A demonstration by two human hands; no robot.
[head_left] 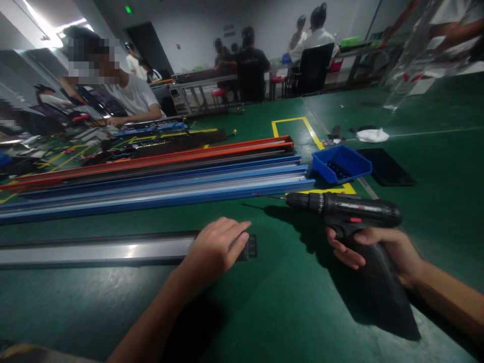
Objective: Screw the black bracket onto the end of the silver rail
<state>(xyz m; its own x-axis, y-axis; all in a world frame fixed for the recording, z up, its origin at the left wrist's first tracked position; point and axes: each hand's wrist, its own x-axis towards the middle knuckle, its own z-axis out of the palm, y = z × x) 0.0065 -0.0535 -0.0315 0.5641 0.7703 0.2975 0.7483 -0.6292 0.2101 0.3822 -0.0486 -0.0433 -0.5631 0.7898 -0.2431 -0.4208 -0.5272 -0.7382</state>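
One drill, one bin.

- A blue bin of small dark parts sits beside the ends of stacked blue rails and orange rails.
- A dark phone lies just right of the bin.
- A white cloth lies farther back.

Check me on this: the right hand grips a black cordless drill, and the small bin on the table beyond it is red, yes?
Not quite. The small bin beyond the black cordless drill is blue, not red, as the head view shows. The right hand does grip the drill.
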